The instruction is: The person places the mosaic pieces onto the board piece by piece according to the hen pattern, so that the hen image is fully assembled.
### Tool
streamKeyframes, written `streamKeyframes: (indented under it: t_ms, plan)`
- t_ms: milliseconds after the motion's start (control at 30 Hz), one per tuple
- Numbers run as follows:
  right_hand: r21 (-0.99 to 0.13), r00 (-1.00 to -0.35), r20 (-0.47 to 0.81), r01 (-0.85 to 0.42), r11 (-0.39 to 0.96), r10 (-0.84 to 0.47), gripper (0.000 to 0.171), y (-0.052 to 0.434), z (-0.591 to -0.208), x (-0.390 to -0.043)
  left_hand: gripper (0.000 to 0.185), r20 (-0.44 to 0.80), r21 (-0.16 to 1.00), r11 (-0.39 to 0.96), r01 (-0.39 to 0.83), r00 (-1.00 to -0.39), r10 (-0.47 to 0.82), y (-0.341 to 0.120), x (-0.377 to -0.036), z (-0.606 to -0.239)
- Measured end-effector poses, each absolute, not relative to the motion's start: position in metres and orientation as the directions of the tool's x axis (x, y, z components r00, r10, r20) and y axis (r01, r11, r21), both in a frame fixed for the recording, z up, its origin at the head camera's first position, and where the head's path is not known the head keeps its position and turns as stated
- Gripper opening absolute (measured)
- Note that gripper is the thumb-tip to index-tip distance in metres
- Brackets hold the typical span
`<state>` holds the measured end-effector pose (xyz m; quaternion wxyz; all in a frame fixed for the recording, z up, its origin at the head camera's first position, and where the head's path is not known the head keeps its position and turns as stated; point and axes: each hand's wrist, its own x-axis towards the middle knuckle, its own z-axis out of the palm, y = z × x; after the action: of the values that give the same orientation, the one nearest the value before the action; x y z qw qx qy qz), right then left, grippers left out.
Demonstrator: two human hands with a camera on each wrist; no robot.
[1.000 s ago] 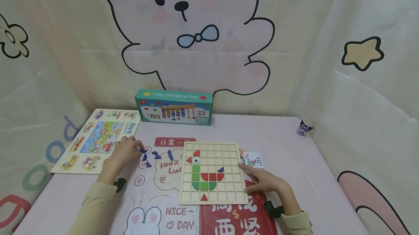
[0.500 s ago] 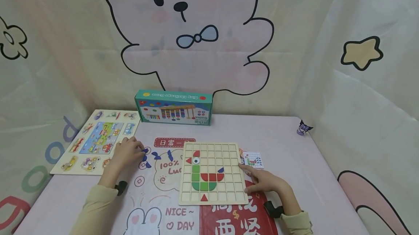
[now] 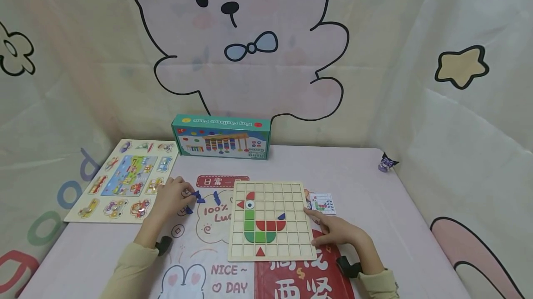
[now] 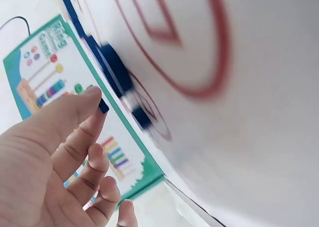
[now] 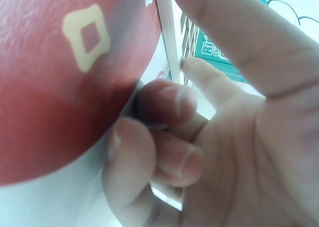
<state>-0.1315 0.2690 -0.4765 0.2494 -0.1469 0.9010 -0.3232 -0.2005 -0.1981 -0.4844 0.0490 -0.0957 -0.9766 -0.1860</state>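
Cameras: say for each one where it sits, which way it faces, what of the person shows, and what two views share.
Head: worn high, looks forward and down at the table; shows the left hand by the blue pieces and the right hand at the wooden grid board.
Left wrist: low, faces along the mat; shows fingers near blurred blue pieces.
Right wrist: under the palm; shows curled fingers at the board's edge.
Shared: the green game box shows in all three.
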Motion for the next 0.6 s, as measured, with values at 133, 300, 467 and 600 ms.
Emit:
streamKeyframes:
  t_ms: [133,300,467,600]
  plan:
    - [-0.659,-0.834,-0.35,-0.104,0.745,-0.426,0.085,0.269,-0.476,-0.131,0.014,0.135,0.366,0.907,0.207,-0.976,0.169,-0.188,-0.196,-0.484]
    - [-0.665,-0.833,-0.345,-0.11,0.739,-0.434,0.086,0.269,-0.476,-0.131,0.015,0.164,0.374,0.898,0.231,-0.97,0.181,-0.173,-0.19,-0.482]
    - [-0.66,-0.834,-0.343,-0.115,0.743,-0.433,0.086,0.269,-0.476,-0.131,0.016,0.171,0.383,0.892,0.239,-0.968,0.185,-0.156,-0.186,-0.481]
    - [-0.66,-0.833,-0.343,-0.114,0.743,-0.433,0.086,0.269,-0.475,-0.131,0.015,0.161,0.395,0.886,0.243,-0.968,0.193,-0.143,-0.185,-0.483]
